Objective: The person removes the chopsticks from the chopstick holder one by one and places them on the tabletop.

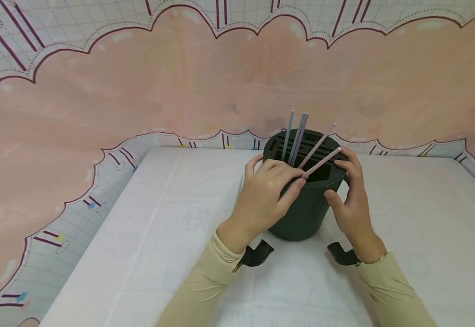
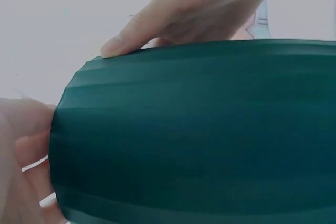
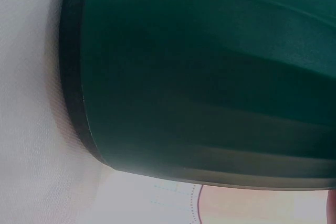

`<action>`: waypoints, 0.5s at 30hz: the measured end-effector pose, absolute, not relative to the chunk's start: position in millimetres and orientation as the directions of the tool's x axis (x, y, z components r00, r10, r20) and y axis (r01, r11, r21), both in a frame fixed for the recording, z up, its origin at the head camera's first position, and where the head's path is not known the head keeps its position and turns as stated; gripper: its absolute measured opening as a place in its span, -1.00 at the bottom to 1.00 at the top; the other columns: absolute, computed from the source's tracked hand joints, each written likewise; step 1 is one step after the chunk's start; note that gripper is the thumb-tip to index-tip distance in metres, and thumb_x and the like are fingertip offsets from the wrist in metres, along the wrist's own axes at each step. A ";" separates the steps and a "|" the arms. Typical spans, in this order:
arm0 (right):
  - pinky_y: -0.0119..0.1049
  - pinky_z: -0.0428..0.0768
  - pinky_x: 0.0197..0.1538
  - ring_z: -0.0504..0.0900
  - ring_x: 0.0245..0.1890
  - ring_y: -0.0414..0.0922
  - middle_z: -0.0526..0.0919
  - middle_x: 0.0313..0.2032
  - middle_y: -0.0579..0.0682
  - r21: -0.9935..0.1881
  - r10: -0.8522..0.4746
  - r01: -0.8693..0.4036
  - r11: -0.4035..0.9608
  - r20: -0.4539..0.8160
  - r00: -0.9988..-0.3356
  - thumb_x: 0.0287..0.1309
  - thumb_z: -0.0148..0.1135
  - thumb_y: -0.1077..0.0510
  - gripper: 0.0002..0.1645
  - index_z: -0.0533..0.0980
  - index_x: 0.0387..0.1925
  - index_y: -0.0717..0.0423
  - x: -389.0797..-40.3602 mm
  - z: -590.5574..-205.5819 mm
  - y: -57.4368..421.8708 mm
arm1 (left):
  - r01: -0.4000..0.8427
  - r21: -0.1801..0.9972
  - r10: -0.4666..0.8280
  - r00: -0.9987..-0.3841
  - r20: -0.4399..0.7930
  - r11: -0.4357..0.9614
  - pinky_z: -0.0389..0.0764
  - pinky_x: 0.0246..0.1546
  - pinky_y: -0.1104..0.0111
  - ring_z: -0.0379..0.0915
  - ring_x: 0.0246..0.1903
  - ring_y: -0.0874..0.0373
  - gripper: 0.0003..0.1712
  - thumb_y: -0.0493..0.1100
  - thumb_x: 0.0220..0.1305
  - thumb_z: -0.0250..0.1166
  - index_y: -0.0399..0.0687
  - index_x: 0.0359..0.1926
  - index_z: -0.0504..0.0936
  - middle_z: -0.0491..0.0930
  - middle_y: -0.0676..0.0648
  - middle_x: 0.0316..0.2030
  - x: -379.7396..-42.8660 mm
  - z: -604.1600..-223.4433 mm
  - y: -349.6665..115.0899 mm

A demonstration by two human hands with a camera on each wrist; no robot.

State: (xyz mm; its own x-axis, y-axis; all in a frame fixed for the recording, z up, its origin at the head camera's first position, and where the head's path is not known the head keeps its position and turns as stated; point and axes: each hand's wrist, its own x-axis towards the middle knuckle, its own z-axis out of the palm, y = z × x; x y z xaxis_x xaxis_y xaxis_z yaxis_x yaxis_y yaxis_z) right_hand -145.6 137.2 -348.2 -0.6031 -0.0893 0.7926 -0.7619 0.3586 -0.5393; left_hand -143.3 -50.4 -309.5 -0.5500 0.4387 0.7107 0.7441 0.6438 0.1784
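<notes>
Looking at the near pink stick point(image 1: 323, 161), we see its long axis slanting up and to the right, its upper end just beside the right hand point(image 1: 352, 200) and its lower end at the left hand point(image 1: 262, 193), over the mouth of the dark green container point(image 1: 303, 209). We cannot tell whether the upper end touches the right fingers.

We find the left hand closed to a small pinch, thumb and index finger on that lower end, the back of the hand toward us. The right hand is spread wider, grasping the container's far right edge: its fingers bend over the rim while the thumb lies along the outer wall, as we also see from the left wrist.

The container stands roughly upright on the white cloth point(image 1: 172, 236), its slotted top point(image 1: 313, 136) facing up. From it rise a second pink stick point(image 1: 316, 146), also leaning right, and the steeper purple sticks point(image 1: 300, 136) and blue stick point(image 1: 288, 134), both tipped only slightly right.
</notes>
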 end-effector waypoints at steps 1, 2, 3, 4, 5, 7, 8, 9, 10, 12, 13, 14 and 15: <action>-0.38 0.18 0.16 0.09 0.24 0.09 0.07 0.25 0.25 -0.541 -0.088 -0.759 0.361 0.791 -0.606 0.11 -0.01 -0.29 -0.12 0.16 0.06 0.44 -145.1 -348.2 137.2 | 0.747 0.196 0.431 -0.553 0.713 0.635 0.03 0.17 0.06 0.34 -0.13 0.29 -0.76 -0.01 0.29 0.04 0.08 -0.19 0.60 0.57 0.18 -0.27 -143.2 -309.3 -50.5; -0.38 0.18 0.16 0.08 0.25 0.09 0.07 0.26 0.25 -0.544 -0.088 -0.757 0.362 0.788 -0.609 0.11 -0.01 -0.29 -0.13 0.16 0.06 0.43 -144.8 -348.2 137.2 | 0.751 0.215 0.421 -0.555 0.717 0.624 0.04 0.17 0.06 0.35 -0.13 0.29 -0.77 -0.03 0.29 0.04 0.06 -0.19 0.60 0.57 0.17 -0.26 -143.2 -309.1 -50.6; -0.39 0.18 0.16 0.08 0.25 0.09 0.07 0.26 0.24 -0.548 -0.088 -0.755 0.361 0.786 -0.612 0.11 -0.01 -0.28 -0.13 0.16 0.07 0.43 -144.5 -348.4 137.2 | 0.755 0.238 0.410 -0.559 0.721 0.610 0.04 0.17 0.08 0.36 -0.14 0.29 -0.77 -0.04 0.29 0.04 0.05 -0.19 0.59 0.57 0.16 -0.26 -143.2 -308.6 -50.8; -0.39 0.18 0.16 0.07 0.25 0.09 0.06 0.26 0.24 -0.549 -0.088 -0.753 0.363 0.784 -0.615 0.11 -0.01 -0.28 -0.14 0.16 0.07 0.42 -144.2 -348.5 137.2 | 0.761 0.264 0.398 -0.561 0.726 0.592 0.04 0.18 0.09 0.38 -0.15 0.29 -0.78 -0.07 0.29 0.05 0.03 -0.19 0.59 0.57 0.15 -0.25 -143.5 -308.1 -51.2; -0.38 0.18 0.17 0.07 0.25 0.09 0.06 0.27 0.23 -0.552 -0.088 -0.751 0.361 0.782 -0.617 0.11 0.00 -0.28 -0.14 0.16 0.07 0.42 -144.1 -348.6 137.2 | 0.768 0.291 0.386 -0.564 0.730 0.571 0.05 0.18 0.10 0.39 -0.16 0.30 -0.79 -0.09 0.29 0.05 0.00 -0.18 0.58 0.56 0.13 -0.24 -143.7 -307.6 -51.9; -0.37 0.18 0.17 0.07 0.25 0.08 0.06 0.27 0.21 -0.557 -0.087 -0.751 0.354 0.780 -0.619 0.11 0.01 -0.27 -0.15 0.16 0.07 0.41 -144.4 -349.2 137.3 | 0.780 0.348 0.359 -0.570 0.739 0.520 0.07 0.18 0.13 0.42 -0.17 0.30 -0.80 -0.13 0.28 0.07 -0.05 -0.18 0.57 0.56 0.10 -0.25 -144.1 -305.7 -54.2; -0.36 0.18 0.17 0.07 0.25 0.08 0.06 0.27 0.21 -0.558 -0.087 -0.752 0.351 0.780 -0.620 0.11 0.01 -0.27 -0.15 0.17 0.08 0.41 -144.7 -349.5 137.4 | 0.786 0.373 0.348 -0.571 0.744 0.493 0.08 0.18 0.14 0.43 -0.19 0.31 -0.81 -0.14 0.28 0.07 -0.07 -0.17 0.56 0.56 0.09 -0.25 -144.4 -304.4 -55.7; -0.36 0.18 0.17 0.08 0.25 0.08 0.06 0.27 0.20 -0.560 -0.086 -0.752 0.348 0.780 -0.620 0.11 0.01 -0.27 -0.15 0.17 0.08 0.41 -144.9 -349.6 137.4 | 0.792 0.393 0.338 -0.571 0.748 0.468 0.09 0.18 0.16 0.44 -0.19 0.32 -0.81 -0.15 0.28 0.08 -0.09 -0.17 0.56 0.56 0.08 -0.26 -144.3 -303.1 -57.2; -0.35 0.18 0.17 0.08 0.25 0.08 0.06 0.27 0.20 -0.560 -0.086 -0.752 0.347 0.780 -0.620 0.11 0.01 -0.27 -0.15 0.17 0.08 0.41 -145.1 -349.6 137.5 | 0.798 0.410 0.331 -0.570 0.752 0.441 0.14 0.17 0.19 0.44 -0.20 0.32 -0.81 -0.15 0.27 0.09 -0.11 -0.17 0.56 0.56 0.07 -0.27 -144.4 -302.2 -58.7; -0.34 0.18 0.17 0.08 0.25 0.08 0.07 0.27 0.20 -0.561 -0.085 -0.754 0.343 0.781 -0.619 0.11 0.01 -0.27 -0.15 0.17 0.08 0.41 -145.3 -349.6 137.6 | 0.809 0.446 0.319 -0.568 0.758 0.383 0.26 0.09 0.30 0.44 -0.21 0.33 -0.80 -0.17 0.26 0.11 -0.14 -0.16 0.56 0.56 0.06 -0.26 -143.8 -300.0 -61.0; -0.34 0.18 0.18 0.09 0.25 0.08 0.07 0.27 0.20 -0.560 -0.084 -0.754 0.344 0.781 -0.619 0.11 0.01 -0.27 -0.15 0.17 0.08 0.41 -145.2 -349.6 137.6 | 0.816 0.464 0.315 -0.566 0.762 0.346 0.32 0.04 0.35 0.44 -0.21 0.33 -0.80 -0.19 0.25 0.11 -0.16 -0.16 0.56 0.56 0.05 -0.26 -143.1 -298.8 -61.7; -0.34 0.18 0.18 0.09 0.24 0.07 0.07 0.27 0.20 -0.560 -0.084 -0.753 0.344 0.781 -0.619 0.11 0.01 -0.27 -0.15 0.17 0.08 0.41 -145.2 -349.6 137.6 | 0.821 0.480 0.309 -0.564 0.766 0.309 0.38 -0.03 0.39 0.44 -0.22 0.33 -0.80 -0.20 0.25 0.11 -0.17 -0.15 0.55 0.56 0.04 -0.26 -142.1 -297.6 -62.2; -0.34 0.18 0.17 0.09 0.24 0.07 0.07 0.27 0.20 -0.562 -0.084 -0.753 0.341 0.780 -0.620 0.10 0.01 -0.27 -0.15 0.17 0.08 0.40 -145.1 -349.6 137.6 | 0.826 0.495 0.303 -0.561 0.770 0.270 0.42 -0.10 0.43 0.44 -0.22 0.32 -0.81 -0.22 0.25 0.11 -0.19 -0.15 0.55 0.56 0.02 -0.25 -141.2 -296.3 -62.6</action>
